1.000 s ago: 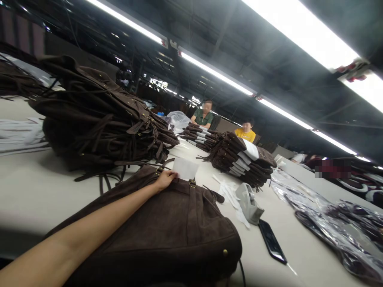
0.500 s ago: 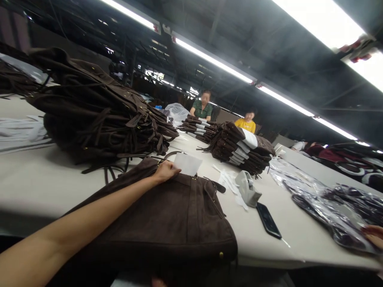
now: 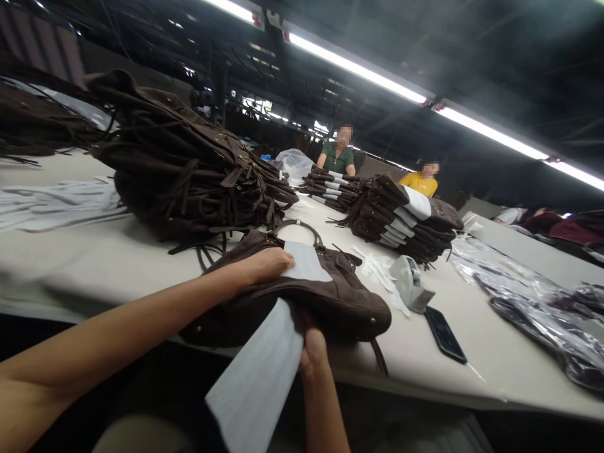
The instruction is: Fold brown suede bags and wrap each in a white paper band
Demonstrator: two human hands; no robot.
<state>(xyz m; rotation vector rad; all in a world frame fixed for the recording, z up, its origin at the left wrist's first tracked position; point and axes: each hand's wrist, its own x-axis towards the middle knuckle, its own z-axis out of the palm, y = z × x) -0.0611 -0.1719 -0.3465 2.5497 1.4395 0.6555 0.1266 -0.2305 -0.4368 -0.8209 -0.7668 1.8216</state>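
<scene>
The right hand (image 3: 312,345), newly arrived, is gripping the white sheet (image 3: 257,377); the left hand (image 3: 264,264) is still pressing flat on the bag (image 3: 330,302).

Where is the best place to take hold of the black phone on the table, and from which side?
Probably by its two long edges, from above. The phone lies flat on the table with bare surface on both sides, apart from the grey cloth. Its near end points toward the table edge, so the right hand is closest.

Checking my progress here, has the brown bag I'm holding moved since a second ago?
Yes. The brown bag slid toward the near table edge, away from the phone.
</scene>
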